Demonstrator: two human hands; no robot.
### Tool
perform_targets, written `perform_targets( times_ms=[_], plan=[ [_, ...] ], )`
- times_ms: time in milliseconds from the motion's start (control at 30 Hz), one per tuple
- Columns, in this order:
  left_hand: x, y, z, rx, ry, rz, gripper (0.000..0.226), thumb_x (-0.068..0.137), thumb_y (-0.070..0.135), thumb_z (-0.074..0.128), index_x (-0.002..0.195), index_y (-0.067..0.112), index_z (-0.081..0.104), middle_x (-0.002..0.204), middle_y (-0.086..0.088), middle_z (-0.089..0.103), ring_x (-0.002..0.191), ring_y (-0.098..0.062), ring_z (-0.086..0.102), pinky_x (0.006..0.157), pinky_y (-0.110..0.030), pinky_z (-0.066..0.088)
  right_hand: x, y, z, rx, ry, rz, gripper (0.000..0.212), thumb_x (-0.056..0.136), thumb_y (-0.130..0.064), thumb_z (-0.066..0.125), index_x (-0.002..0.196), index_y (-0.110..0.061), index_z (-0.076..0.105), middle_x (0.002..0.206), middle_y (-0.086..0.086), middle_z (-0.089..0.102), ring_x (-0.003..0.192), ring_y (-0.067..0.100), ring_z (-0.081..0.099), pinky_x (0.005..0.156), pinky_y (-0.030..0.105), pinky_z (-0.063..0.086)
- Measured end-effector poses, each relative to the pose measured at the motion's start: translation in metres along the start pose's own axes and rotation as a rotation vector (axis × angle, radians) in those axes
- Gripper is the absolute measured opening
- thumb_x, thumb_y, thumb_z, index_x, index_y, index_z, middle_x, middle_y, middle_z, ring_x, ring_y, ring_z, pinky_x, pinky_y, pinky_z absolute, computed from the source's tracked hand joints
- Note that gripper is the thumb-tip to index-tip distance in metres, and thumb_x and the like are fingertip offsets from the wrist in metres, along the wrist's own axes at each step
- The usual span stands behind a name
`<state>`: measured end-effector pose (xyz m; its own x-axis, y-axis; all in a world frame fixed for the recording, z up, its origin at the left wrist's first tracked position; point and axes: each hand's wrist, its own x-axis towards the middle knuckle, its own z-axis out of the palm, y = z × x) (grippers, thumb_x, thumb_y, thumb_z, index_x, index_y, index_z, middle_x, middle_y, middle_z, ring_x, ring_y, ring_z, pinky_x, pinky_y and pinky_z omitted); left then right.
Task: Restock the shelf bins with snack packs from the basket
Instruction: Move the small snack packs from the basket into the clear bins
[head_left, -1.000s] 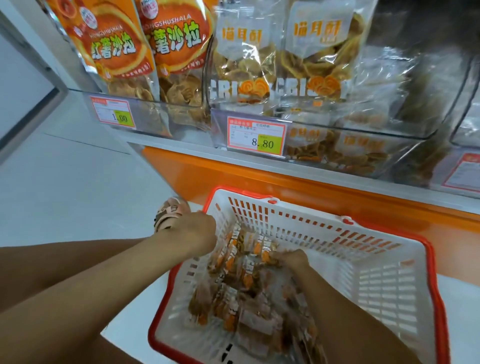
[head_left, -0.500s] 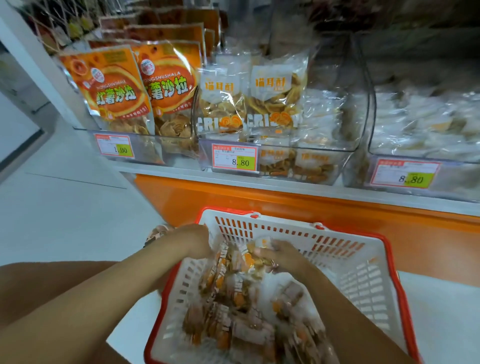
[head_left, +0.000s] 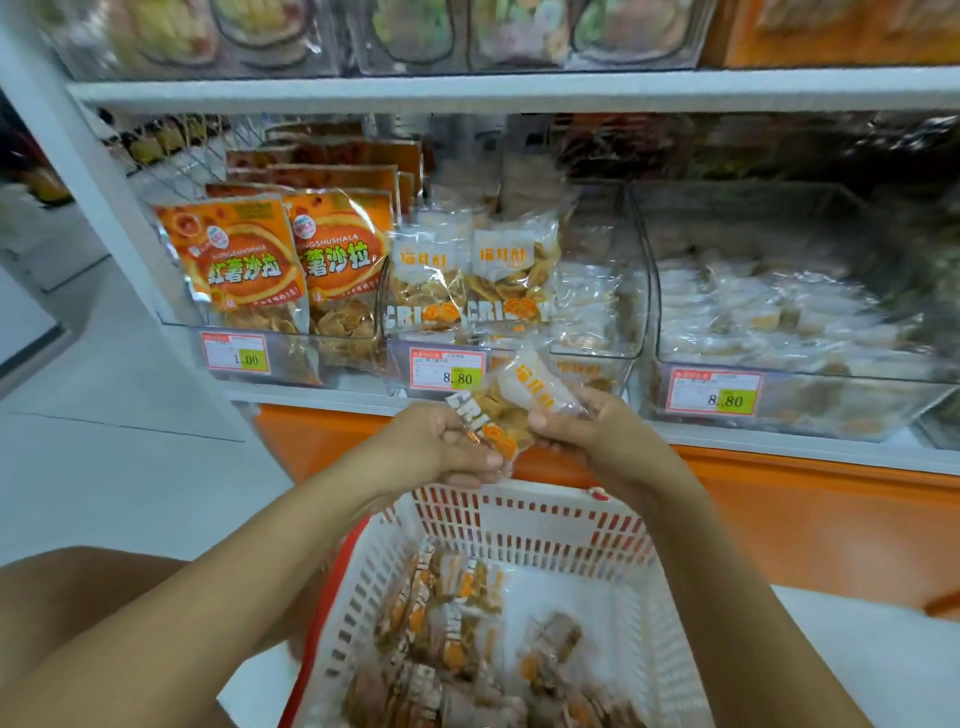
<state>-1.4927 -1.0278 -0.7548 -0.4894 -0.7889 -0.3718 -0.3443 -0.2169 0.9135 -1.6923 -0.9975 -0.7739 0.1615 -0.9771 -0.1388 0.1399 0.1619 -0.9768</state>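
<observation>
Snack pack (head_left: 506, 410), clear film with orange lettering, crisps inside: held in the air above the basket (head_left: 519, 512), just in front of the middle shelf bin (head_left: 597, 358). Long axis tilted, printed end down and to the left, white label end up and to the right, toward the bin. Left hand (head_left: 441, 449): fingers curled, pinching the lower end. Right hand (head_left: 592, 434): thumb and fingers gripping the label end; judged the nearer of the two to the bin's mouth. Bin lies ahead of and above both hands, open top over the price tag (head_left: 448, 370); matching packs (head_left: 470, 280) stand upright in its left part. Loose packs (head_left: 457, 618) lie in the basket bottom. Left neighbour: orange bags (head_left: 244, 265). Right neighbour: bin of pale packs (head_left: 779, 322)
</observation>
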Motion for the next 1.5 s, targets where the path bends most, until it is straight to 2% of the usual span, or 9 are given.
perform_targets(
  times_ms=[133, 267, 367, 567, 733, 900, 1033, 1200, 1500],
  plan=[
    [-0.006, 0.027, -0.010, 0.169, 0.083, 0.168, 0.022, 0.075, 0.023, 0.080, 0.088, 0.009, 0.069, 0.079, -0.003, 0.073, 0.080, -0.014, 0.071, 0.081, -0.027, 0.056, -0.006, -0.037, 0.013, -0.125, 0.156, -0.139, 0.019, 0.075, -0.014, 0.077, 0.091, -0.022, 0.068, 0.073, -0.009, 0.072, 0.067, 0.003, 0.065, 0.063, 0.016, 0.051],
    [0.000, 0.039, -0.030, 0.272, 0.357, 0.272, 0.034, 0.079, 0.014, 0.076, 0.111, 0.012, 0.062, 0.092, 0.004, 0.066, 0.081, -0.006, 0.064, 0.075, -0.014, 0.052, -0.001, -0.077, 0.014, -0.308, 0.340, -0.297, 0.019, 0.077, -0.015, 0.078, 0.095, -0.015, 0.071, 0.086, 0.000, 0.074, 0.079, 0.010, 0.070, 0.072, 0.033, 0.059],
    [0.007, 0.041, -0.040, 0.369, 0.508, 0.296, 0.026, 0.087, 0.018, 0.068, 0.111, 0.012, 0.061, 0.083, 0.006, 0.061, 0.077, -0.005, 0.057, 0.073, -0.019, 0.047, 0.014, -0.103, 0.014, -0.539, 0.414, -0.419, 0.021, 0.078, -0.024, 0.077, 0.094, -0.014, 0.069, 0.078, 0.000, 0.070, 0.063, 0.000, 0.060, 0.060, 0.019, 0.050],
    [0.016, 0.042, -0.039, 0.466, 0.574, 0.313, 0.018, 0.090, 0.016, 0.062, 0.108, 0.011, 0.062, 0.075, 0.008, 0.057, 0.070, -0.001, 0.052, 0.065, -0.015, 0.042, 0.046, -0.112, 0.017, -0.826, 0.423, -0.377, 0.031, 0.074, -0.030, 0.080, 0.097, -0.020, 0.061, 0.068, -0.009, 0.050, 0.056, 0.003, 0.044, 0.052, 0.019, 0.035],
    [0.016, 0.045, -0.036, 0.536, 0.689, 0.456, 0.020, 0.090, 0.016, 0.061, 0.110, 0.012, 0.062, 0.089, 0.004, 0.060, 0.083, -0.009, 0.058, 0.080, -0.030, 0.053, 0.052, -0.104, 0.018, -0.925, 0.412, -0.321, 0.033, 0.076, -0.035, 0.078, 0.102, -0.023, 0.061, 0.070, -0.010, 0.052, 0.061, 0.003, 0.045, 0.051, 0.021, 0.031],
    [0.024, 0.044, -0.034, 0.757, 0.791, 0.567, 0.029, 0.089, 0.026, 0.061, 0.116, 0.016, 0.060, 0.116, -0.002, 0.055, 0.112, -0.017, 0.048, 0.087, -0.027, 0.040, 0.054, -0.108, 0.010, -0.908, 0.339, -0.148, 0.057, 0.072, -0.032, 0.081, 0.121, -0.011, 0.060, 0.080, -0.008, 0.055, 0.070, 0.006, 0.050, 0.055, 0.019, 0.035],
    [0.031, 0.040, -0.030, 0.820, 0.788, 0.566, 0.026, 0.089, 0.025, 0.062, 0.113, 0.014, 0.062, 0.115, -0.005, 0.053, 0.113, -0.020, 0.043, 0.088, -0.026, 0.036, 0.051, -0.120, -0.002, -0.848, 0.235, -0.041, 0.037, 0.071, -0.022, 0.083, 0.103, -0.012, 0.069, 0.077, -0.002, 0.070, 0.075, 0.016, 0.067, 0.075, 0.033, 0.055],
    [0.036, 0.041, -0.028, 0.843, 0.833, 0.554, 0.036, 0.086, 0.030, 0.066, 0.119, 0.017, 0.058, 0.120, -0.003, 0.048, 0.114, -0.018, 0.039, 0.089, -0.026, 0.035, 0.056, -0.114, 0.010, -0.806, 0.347, -0.056, 0.045, 0.069, -0.016, 0.085, 0.101, -0.013, 0.053, 0.080, -0.005, 0.060, 0.073, 0.012, 0.061, 0.068, 0.031, 0.053],
    [0.041, 0.039, -0.023, 0.800, 0.793, 0.631, 0.019, 0.083, 0.026, 0.070, 0.095, 0.015, 0.060, 0.092, 0.010, 0.044, 0.098, -0.012, 0.041, 0.078, -0.020, 0.028, 0.054, -0.075, 0.018, -0.514, 0.493, -0.210, 0.046, 0.074, -0.030, 0.081, 0.094, -0.018, 0.042, 0.084, -0.004, 0.053, 0.077, 0.012, 0.055, 0.070, 0.030, 0.050]
  ],
)
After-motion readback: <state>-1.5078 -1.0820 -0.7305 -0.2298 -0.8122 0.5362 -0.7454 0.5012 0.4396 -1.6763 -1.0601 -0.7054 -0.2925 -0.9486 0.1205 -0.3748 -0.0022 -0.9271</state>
